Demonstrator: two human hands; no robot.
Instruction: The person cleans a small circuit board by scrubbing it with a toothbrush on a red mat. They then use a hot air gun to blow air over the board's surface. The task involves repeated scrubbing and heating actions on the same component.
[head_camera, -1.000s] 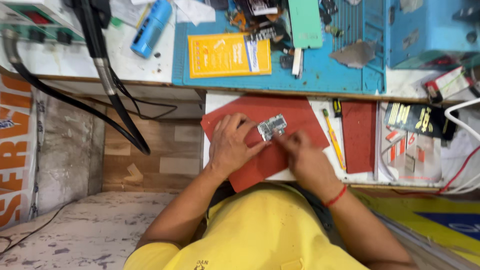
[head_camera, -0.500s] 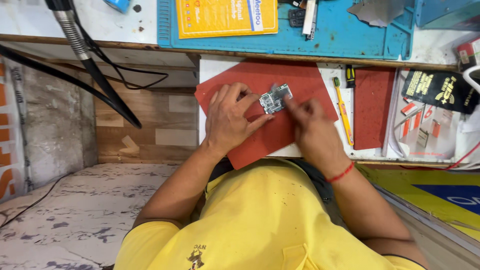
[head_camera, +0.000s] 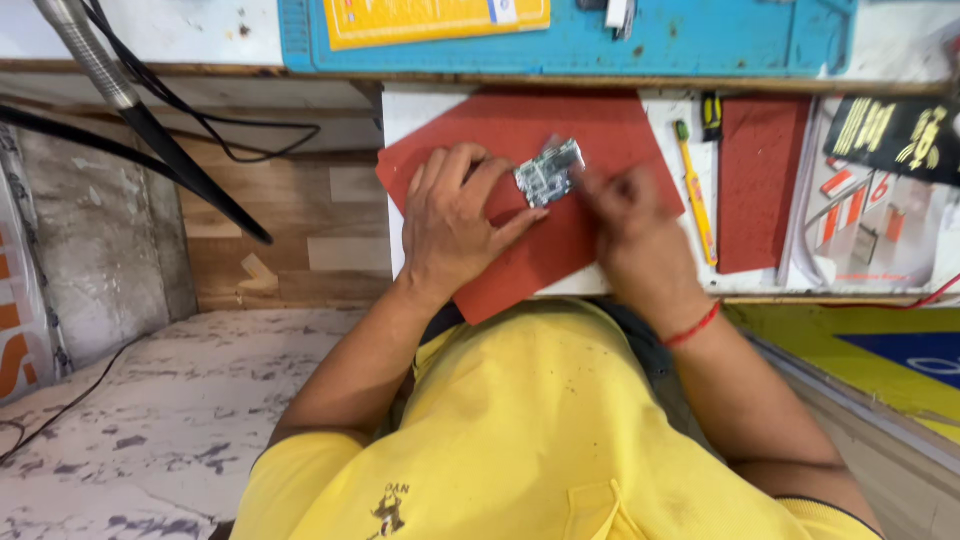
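Small circuit board lay on the tilted red mat, near the mat's upper middle. Left hand rested flat on the mat, fingers curled loosely, with thumb and forefinger pinching the board's lower-left edge. Right hand was blurred; its fingertips met the board's right edge, but whether they pinched it or only pressed could not be told.

Edges and room: the red mat sat askew on a white pull-out shelf, its lower corner overhanging the shelf's front edge just above the yellow shirt. The mat's upper half, above the hands, was bare. Right of the mat a narrow white strip held a yellow-handled tool, lying lengthwise and close to the right hand. Beyond it lay a second, smaller red mat, square to the shelf. Left of the shelf the space dropped open to wood panelling and a mottled floor; black cables crossed there, well apart from the hands.

Packages and signs: a yellow rectangular packet lay on the blue work mat at the top edge. A black packet with gold marks sat at upper right. Below it lay a white card with small red and white items. Orange-and-white banner edge at far left.

Containers: none clearly discernible.
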